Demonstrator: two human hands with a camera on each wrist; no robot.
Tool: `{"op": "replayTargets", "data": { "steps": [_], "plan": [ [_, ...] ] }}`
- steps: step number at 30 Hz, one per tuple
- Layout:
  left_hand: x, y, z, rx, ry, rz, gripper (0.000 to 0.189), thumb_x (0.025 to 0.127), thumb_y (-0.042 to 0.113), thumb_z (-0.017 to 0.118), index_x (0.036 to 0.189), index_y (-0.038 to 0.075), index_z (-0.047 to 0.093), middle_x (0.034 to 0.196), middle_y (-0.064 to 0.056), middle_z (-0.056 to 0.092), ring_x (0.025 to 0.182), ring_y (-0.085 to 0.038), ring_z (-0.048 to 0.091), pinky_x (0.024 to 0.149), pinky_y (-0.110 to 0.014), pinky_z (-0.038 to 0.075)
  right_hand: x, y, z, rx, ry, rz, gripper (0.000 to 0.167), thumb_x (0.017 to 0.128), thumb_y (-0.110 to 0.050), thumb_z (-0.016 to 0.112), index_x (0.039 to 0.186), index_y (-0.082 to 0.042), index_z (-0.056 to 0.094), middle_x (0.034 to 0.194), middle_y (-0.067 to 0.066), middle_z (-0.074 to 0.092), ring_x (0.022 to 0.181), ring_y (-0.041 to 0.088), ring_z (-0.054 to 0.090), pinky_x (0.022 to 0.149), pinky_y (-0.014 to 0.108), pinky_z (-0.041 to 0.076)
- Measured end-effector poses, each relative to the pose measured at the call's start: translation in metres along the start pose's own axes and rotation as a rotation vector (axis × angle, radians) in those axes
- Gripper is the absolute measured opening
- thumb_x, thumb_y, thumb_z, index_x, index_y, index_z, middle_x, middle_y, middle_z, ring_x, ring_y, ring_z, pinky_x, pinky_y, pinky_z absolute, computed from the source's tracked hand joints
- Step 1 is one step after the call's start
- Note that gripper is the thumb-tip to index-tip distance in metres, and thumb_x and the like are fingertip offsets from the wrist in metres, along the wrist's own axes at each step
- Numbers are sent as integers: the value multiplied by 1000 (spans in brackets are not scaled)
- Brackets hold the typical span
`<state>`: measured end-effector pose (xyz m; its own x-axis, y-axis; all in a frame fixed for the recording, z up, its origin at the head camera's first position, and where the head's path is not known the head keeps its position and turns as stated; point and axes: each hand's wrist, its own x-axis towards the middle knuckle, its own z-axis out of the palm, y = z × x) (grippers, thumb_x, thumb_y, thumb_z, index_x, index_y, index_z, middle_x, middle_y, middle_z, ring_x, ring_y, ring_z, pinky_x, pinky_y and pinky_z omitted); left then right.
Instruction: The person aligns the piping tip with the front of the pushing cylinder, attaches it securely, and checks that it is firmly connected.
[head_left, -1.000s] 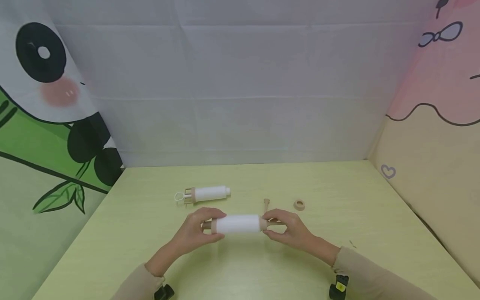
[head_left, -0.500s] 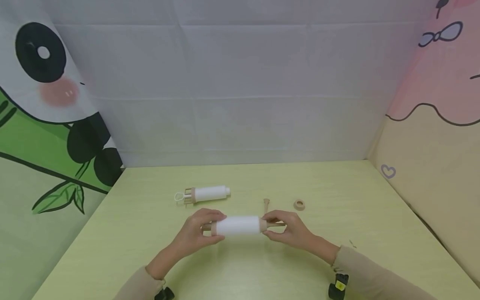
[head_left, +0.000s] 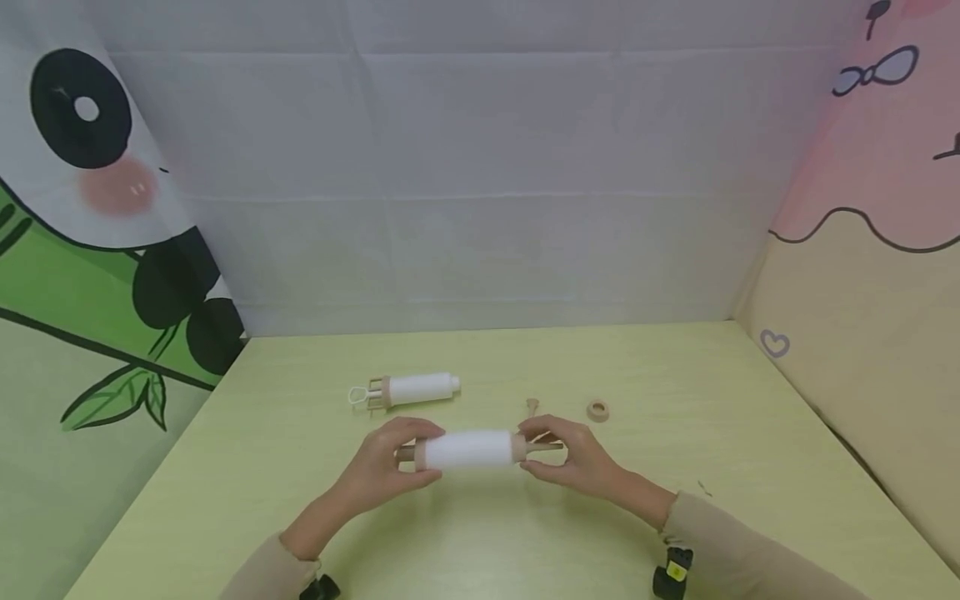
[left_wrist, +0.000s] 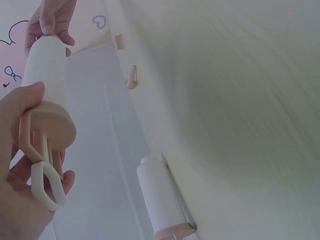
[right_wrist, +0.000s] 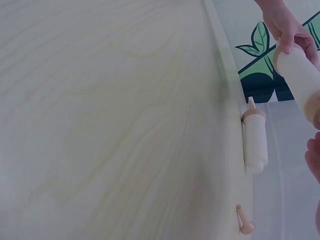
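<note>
A white syringe-like tube with tan ends is held level above the table, its long side across my view. Around its left end curls my left hand, thumb below and fingers on top. My right hand pinches the tan right end, where a thin tan nozzle-like piece sticks out. In the left wrist view, a tan collar with prongs and a white pull ring show at the left hand. A second, similar tube lies on the table behind the left hand.
Behind the right hand lie a small tan peg-like piece and a tan ring. The pale wood-grain table ends at a grey-white cloth wall. Printed panels stand on both sides.
Both hands and the tube between them have shifted slightly to the left. The grip looks the same, and the things on the table lie as before.
</note>
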<state>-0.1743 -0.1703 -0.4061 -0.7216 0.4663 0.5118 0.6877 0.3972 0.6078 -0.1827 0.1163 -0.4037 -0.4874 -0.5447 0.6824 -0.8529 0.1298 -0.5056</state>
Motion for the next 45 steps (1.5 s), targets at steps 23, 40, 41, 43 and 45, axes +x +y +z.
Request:
{"op": "replayTargets", "data": {
  "steps": [23,40,41,43,45],
  "plan": [
    [-45,-41,-45,-59,-101,-308,42,66,16,80,103,5,63,107,-13,60,94,-22,57,73,-27,53,-17,6,-17,-95,20,38,42,64,12,73,101,7,55,89,15,62,79,29,59,61,38,53],
    [-69,-57,-69,-41,-226,-513,46,65,23,81,104,6,64,109,-14,60,95,-25,56,73,-26,49,-42,36,-14,-92,10,139,36,72,3,73,103,-5,58,97,6,63,86,20,61,67,31,53],
    [-70,-58,-69,-42,-226,-521,46,64,22,81,104,6,64,109,-14,60,95,-25,56,73,-27,49,-42,36,-14,-90,13,140,36,72,2,73,104,-7,59,97,5,63,86,19,61,68,30,53],
    [-71,-59,-69,-52,-229,-535,47,64,22,81,104,5,63,110,-15,59,96,-27,56,74,-29,50,-42,36,-15,-86,14,142,35,73,2,72,103,-8,59,98,4,63,87,18,61,68,29,53],
    [-72,-60,-70,-63,-237,-550,48,64,21,81,105,5,63,110,-15,59,97,-28,55,74,-31,50,-42,37,-15,-84,14,142,34,73,2,72,103,-9,59,98,3,63,87,17,61,69,29,53]
  ]
}}
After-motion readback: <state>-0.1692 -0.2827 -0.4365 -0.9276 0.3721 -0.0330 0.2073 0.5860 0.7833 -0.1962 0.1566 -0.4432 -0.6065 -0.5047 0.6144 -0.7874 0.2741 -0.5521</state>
